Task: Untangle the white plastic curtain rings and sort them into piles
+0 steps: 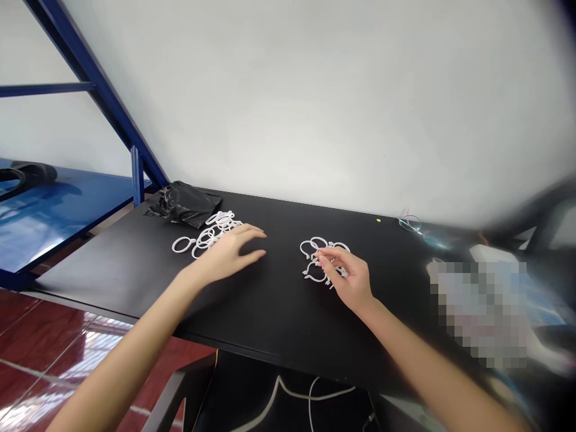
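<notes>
My left hand point(227, 252) lies flat on the black table point(270, 300), fingers stretched out, its back edge touching a pile of several white plastic rings point(207, 234). My right hand point(348, 276) rests on a smaller cluster of white rings point(317, 258), its fingers curled and pinching one of them. Both forearms reach in from the bottom of the view.
A crumpled black plastic bag point(184, 204) lies behind the left pile. A clear ring-shaped item point(409, 223) sits near the wall at the right. A blue metal frame point(112, 108) and a blue shelf point(54, 204) stand at the left. White cables point(292, 396) hang under the table.
</notes>
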`<control>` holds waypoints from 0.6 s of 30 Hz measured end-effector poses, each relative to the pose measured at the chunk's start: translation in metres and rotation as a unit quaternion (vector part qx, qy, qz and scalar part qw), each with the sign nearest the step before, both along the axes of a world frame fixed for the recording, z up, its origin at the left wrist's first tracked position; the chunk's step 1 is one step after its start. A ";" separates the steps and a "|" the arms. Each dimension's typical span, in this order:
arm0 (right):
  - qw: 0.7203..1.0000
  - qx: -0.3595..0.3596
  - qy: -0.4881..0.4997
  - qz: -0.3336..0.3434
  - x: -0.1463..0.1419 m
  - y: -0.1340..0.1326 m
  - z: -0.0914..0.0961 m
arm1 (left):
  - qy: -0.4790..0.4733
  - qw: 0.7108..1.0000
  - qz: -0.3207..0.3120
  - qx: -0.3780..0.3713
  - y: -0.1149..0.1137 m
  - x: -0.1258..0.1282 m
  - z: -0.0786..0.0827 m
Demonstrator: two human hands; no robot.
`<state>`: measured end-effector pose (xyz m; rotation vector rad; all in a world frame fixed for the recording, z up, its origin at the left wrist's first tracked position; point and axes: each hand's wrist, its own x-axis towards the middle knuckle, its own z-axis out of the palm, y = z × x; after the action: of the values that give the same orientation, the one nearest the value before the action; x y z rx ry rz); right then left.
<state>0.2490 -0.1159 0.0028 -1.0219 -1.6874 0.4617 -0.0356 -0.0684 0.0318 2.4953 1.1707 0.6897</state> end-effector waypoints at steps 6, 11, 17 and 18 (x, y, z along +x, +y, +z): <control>0.999 -0.004 0.011 -0.046 0.007 0.004 -0.002 | 0.029 0.988 -0.149 -0.019 0.021 0.081 -0.013; 0.998 -0.017 0.020 -0.062 0.010 0.006 -0.003 | 0.002 0.990 -0.136 -0.019 0.031 0.092 -0.036; 0.998 -0.003 0.009 -0.061 0.008 0.006 -0.001 | -0.115 0.981 -0.131 -0.082 0.026 0.081 -0.031; 0.998 0.002 0.004 -0.060 0.008 0.006 0.000 | -0.144 0.978 -0.124 -0.085 0.024 0.082 -0.029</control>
<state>0.2570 -0.1099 0.0028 -1.1103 -1.6090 0.3846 0.0464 -0.0440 0.0032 2.2542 0.7657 0.8105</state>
